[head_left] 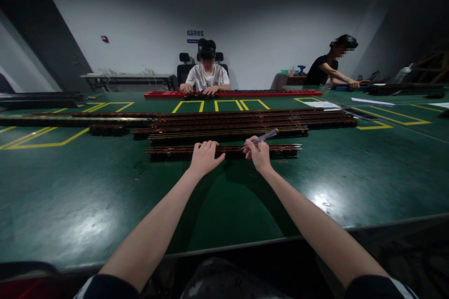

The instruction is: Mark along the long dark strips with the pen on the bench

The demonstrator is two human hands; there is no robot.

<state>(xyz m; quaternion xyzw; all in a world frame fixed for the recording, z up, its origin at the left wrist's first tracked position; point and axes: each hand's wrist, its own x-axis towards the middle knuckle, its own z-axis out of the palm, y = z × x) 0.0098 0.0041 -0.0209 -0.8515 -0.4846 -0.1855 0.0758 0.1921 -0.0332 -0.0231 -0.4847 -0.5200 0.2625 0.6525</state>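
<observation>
On the green table, a long dark bundle of strips with copper-coloured edges lies crosswise before me. My left hand holds the bundle near its middle, fingers over the top and thumb apart on the near side. Pinched in my right hand is a slim pen-like tool with a translucent handle. The tool slants, its thin lower end down at the bundle; whether it touches cannot be made out. Just behind lies a wider stack of similar long strips, apart from the bundle.
More dark strips extend left. Yellow outlines mark the green table. Across it, a person works with both hands at a red rail. Another person leans over the table at right. White papers lie right of centre.
</observation>
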